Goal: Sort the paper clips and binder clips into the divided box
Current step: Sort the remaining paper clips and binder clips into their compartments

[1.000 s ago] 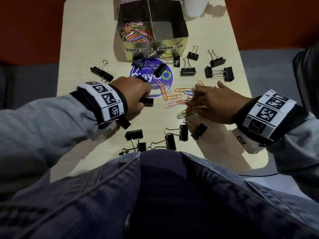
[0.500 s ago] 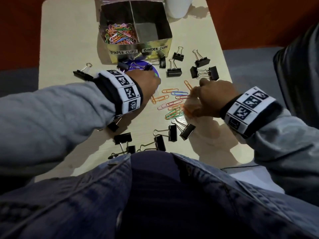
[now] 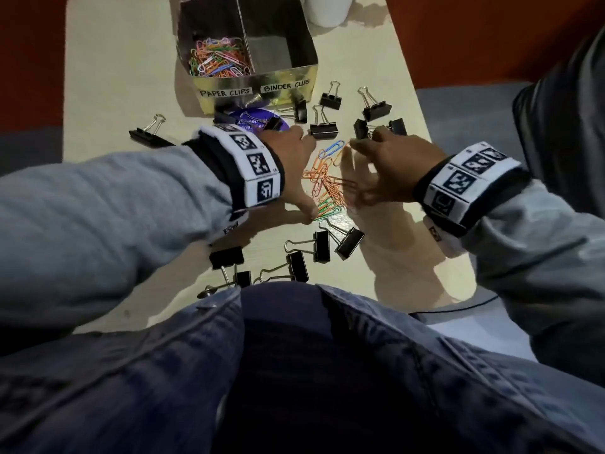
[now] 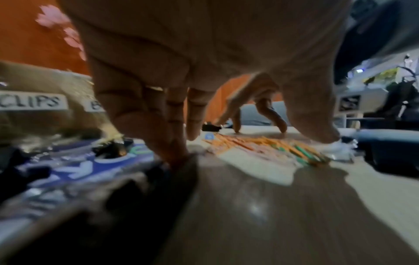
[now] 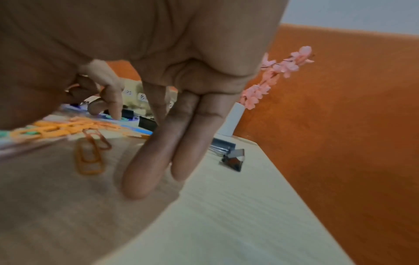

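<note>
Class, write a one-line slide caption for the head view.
Both hands, left hand and right hand, corral loose paper clips below the divided box.

- The left hand (image 3: 291,165) is sitting further from the body than a second ago, now beside the loose paper clips (image 3: 327,185); the black binder clip it was pinching then is no longer showing in its fingers (image 4: 172,143), which are pointing down onto the worktop (image 4: 260,206).
- The right hand (image 3: 389,165) is now lifting and opening, its fingers (image 5: 158,161) straight, where earlier it was lying curled over the paper clips.
- The paper clips are now bunching closer together between the two hands.
</note>
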Demonstrator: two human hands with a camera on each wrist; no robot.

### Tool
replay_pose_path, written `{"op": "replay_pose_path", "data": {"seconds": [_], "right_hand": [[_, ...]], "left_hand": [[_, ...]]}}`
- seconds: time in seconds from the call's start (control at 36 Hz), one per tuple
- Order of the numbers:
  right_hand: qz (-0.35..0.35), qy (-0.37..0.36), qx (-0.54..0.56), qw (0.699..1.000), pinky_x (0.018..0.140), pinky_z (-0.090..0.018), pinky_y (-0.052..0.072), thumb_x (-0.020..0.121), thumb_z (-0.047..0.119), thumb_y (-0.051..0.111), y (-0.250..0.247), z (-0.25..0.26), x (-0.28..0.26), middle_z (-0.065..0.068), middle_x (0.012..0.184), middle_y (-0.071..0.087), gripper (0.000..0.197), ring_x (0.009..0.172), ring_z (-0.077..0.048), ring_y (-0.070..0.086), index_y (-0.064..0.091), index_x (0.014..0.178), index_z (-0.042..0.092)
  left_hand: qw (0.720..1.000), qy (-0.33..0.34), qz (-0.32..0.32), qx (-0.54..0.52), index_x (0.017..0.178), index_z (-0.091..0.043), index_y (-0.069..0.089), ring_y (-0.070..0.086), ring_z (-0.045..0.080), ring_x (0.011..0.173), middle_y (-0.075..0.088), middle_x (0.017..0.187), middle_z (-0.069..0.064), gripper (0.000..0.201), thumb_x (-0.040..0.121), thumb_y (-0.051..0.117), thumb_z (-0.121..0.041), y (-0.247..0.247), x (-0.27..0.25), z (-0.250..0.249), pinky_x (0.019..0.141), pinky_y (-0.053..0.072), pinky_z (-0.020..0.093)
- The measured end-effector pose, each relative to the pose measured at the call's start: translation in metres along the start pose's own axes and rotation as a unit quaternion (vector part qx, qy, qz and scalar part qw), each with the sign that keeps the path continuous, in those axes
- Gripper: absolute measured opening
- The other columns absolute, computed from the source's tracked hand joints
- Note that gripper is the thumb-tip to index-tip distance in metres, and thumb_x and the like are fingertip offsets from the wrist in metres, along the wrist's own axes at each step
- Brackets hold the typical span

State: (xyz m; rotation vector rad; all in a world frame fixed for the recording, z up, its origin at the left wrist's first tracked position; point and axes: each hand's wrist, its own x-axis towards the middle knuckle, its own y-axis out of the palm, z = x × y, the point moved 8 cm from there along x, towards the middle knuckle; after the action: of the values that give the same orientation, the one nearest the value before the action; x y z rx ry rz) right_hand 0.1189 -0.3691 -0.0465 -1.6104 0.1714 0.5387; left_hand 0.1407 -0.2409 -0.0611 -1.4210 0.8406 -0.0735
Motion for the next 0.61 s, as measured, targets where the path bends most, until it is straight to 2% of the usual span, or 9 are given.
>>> {"op": "replay_pose_path", "data": {"seconds": [0.06, 0.11, 0.22, 0.28, 0.36, 0.42, 0.47, 0.53, 0.61], "right_hand": [[0.016, 0.0, -0.028, 0.999, 0.083, -0.039, 0.049, 0.064, 0.064, 0.07, 0.002, 0.007, 0.008, -0.014, 0.125, 0.044, 0.091, 0.101, -0.038, 0.059, 0.034, 0.139, 0.028], [0.024, 0.0, -0.049, 0.999, 0.079, -0.038, 0.048, 0.067, 0.063, 0.068, 0.003, 0.01, 0.014, -0.014, 0.122, 0.043, 0.084, 0.098, -0.039, 0.059, 0.038, 0.136, 0.025], [-0.021, -0.017, -0.05, 0.998, 0.073, -0.036, 0.045, 0.081, 0.057, 0.055, -0.001, 0.012, 0.016, -0.013, 0.116, 0.049, 0.061, 0.094, -0.037, 0.061, 0.051, 0.125, 0.015], [-0.045, -0.017, -0.034, 0.998, 0.072, -0.036, 0.046, 0.078, 0.058, 0.057, -0.003, 0.009, 0.015, -0.011, 0.116, 0.05, 0.06, 0.094, -0.036, 0.061, 0.055, 0.121, 0.016], [-0.04, -0.011, -0.034, 0.999, 0.072, -0.035, 0.046, 0.069, 0.064, 0.065, -0.001, 0.005, 0.013, -0.01, 0.121, 0.046, 0.076, 0.095, -0.035, 0.061, 0.049, 0.128, 0.02], [-0.031, -0.016, -0.048, 0.998, 0.07, -0.034, 0.045, 0.067, 0.065, 0.066, 0.0, 0.008, 0.012, -0.009, 0.12, 0.044, 0.075, 0.092, -0.036, 0.061, 0.048, 0.129, 0.028], [-0.033, -0.021, -0.045, 0.998, 0.07, -0.034, 0.045, 0.072, 0.061, 0.065, 0.0, 0.014, 0.012, -0.008, 0.115, 0.045, 0.062, 0.091, -0.035, 0.061, 0.053, 0.126, 0.032], [-0.043, -0.024, -0.029, 0.998, 0.074, -0.037, 0.049, 0.082, 0.054, 0.059, -0.001, 0.02, 0.014, -0.009, 0.112, 0.048, 0.051, 0.094, -0.035, 0.06, 0.056, 0.124, 0.025], [-0.054, -0.017, 0.02, 0.998, 0.073, -0.036, 0.043, 0.089, 0.038, 0.055, 0.0, 0.025, 0.018, -0.011, 0.11, 0.054, 0.035, 0.099, -0.033, 0.057, 0.058, 0.116, 0.015]], "left_hand": [[1.0, 0.0, -0.001, 0.008, 0.114, -0.014, 0.042, 0.049, 0.026, 0.087, 0.044, 0.112, 0.007, 0.09, 0.052, 0.073, -0.071, 0.006, 0.0, -0.006, 0.068, 0.038, 0.033], [1.0, 0.003, -0.013, 0.005, 0.113, -0.015, 0.042, 0.053, 0.03, 0.092, 0.043, 0.113, 0.008, 0.083, 0.056, 0.074, -0.066, 0.005, 0.001, -0.01, 0.067, 0.037, 0.034], [0.999, 0.028, -0.032, -0.013, 0.117, -0.016, 0.046, 0.055, 0.033, 0.102, 0.047, 0.116, 0.008, 0.058, 0.074, 0.068, -0.048, 0.001, 0.009, -0.011, 0.074, 0.042, 0.036], [0.999, 0.034, -0.033, -0.022, 0.12, -0.018, 0.047, 0.053, 0.032, 0.105, 0.048, 0.118, 0.008, 0.051, 0.08, 0.065, -0.043, -0.001, 0.012, -0.007, 0.078, 0.042, 0.036], [0.998, 0.028, -0.041, -0.026, 0.124, -0.017, 0.045, 0.052, 0.03, 0.107, 0.047, 0.122, 0.006, 0.06, 0.078, 0.064, -0.053, -0.002, 0.012, -0.003, 0.078, 0.04, 0.034], [0.999, 0.022, -0.044, -0.012, 0.124, -0.016, 0.045, 0.053, 0.029, 0.104, 0.047, 0.12, 0.006, 0.071, 0.072, 0.068, -0.059, -0.001, 0.012, -0.003, 0.073, 0.038, 0.033], [0.999, 0.028, -0.041, 0.002, 0.121, -0.014, 0.045, 0.054, 0.03, 0.102, 0.048, 0.12, 0.007, 0.067, 0.073, 0.069, -0.054, -0.001, 0.013, -0.007, 0.071, 0.038, 0.033], [0.999, 0.031, -0.04, 0.0, 0.118, -0.013, 0.047, 0.054, 0.03, 0.102, 0.05, 0.118, 0.008, 0.053, 0.079, 0.068, -0.044, -0.003, 0.016, -0.012, 0.073, 0.04, 0.034], [0.999, 0.024, -0.04, -0.008, 0.111, -0.011, 0.052, 0.055, 0.031, 0.1, 0.055, 0.112, 0.01, 0.035, 0.085, 0.064, -0.03, -0.006, 0.018, -0.017, 0.076, 0.042, 0.035]]}}
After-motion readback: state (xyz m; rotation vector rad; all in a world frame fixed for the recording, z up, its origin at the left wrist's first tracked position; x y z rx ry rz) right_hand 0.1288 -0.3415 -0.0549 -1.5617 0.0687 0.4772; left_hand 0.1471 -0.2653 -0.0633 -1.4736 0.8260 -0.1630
